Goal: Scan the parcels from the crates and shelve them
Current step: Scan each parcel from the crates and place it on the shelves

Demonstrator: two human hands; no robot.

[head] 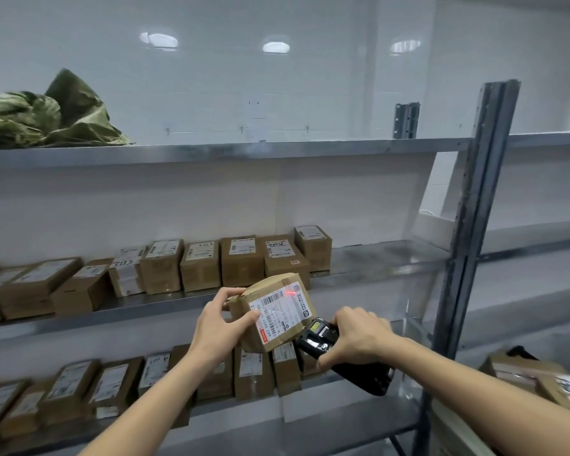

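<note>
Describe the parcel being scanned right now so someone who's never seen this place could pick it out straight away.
Face the metal shelving against the white wall. In front of its middle shelf, the left hand holds up one brown parcel beside the black scanner in the right hand. Unlike the shelved boxes, it is off the shelf, tilted, with a red scan line on its label.

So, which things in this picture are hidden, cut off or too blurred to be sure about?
- Handheld scanner, head view: the right hand covers its grip and trigger.
- Parcel in the left hand: label text too small to read; its back faces away.
- Lower-shelf parcels: partly hidden behind both hands and the held parcel.
- Boxes at bottom right: blurred and cut off by the frame edge; no crate can be made out.
- Green sack: cut off at the left edge.
</note>
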